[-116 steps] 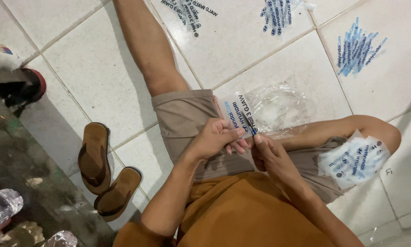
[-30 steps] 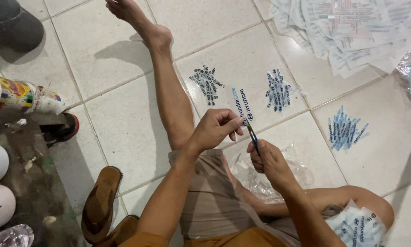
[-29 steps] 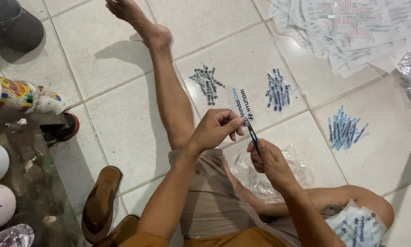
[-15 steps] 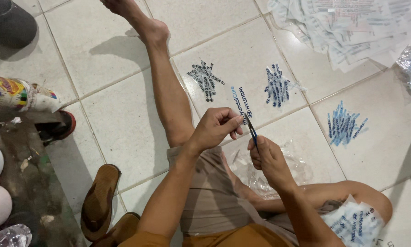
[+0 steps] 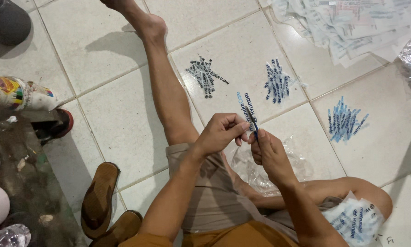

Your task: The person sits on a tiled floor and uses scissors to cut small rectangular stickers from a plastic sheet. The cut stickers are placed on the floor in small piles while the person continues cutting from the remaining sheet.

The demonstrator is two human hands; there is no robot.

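I sit on a white tiled floor with one leg stretched out. My left hand (image 5: 221, 132) and my right hand (image 5: 266, 153) pinch a narrow clear sticker strip (image 5: 246, 112) with blue and dark print, held upright between the fingertips above my lap. A crumpled clear plastic bag (image 5: 265, 171) lies on the floor under my hands. A stack of similar printed stickers (image 5: 354, 220) rests by my bent right knee.
Three small piles of strips lie on the tiles: a dark pile (image 5: 205, 75), a blue pile (image 5: 277, 83) and a light blue pile (image 5: 346, 120). Loose sheets (image 5: 352, 25) heap at the top right. Brown sandals (image 5: 100, 199) sit at the lower left beside a dark mat (image 5: 27, 183).
Earlier the hands held a wider sticker low over the lap. Now they hold a narrow strip higher up, and the view has shifted toward the floor piles.
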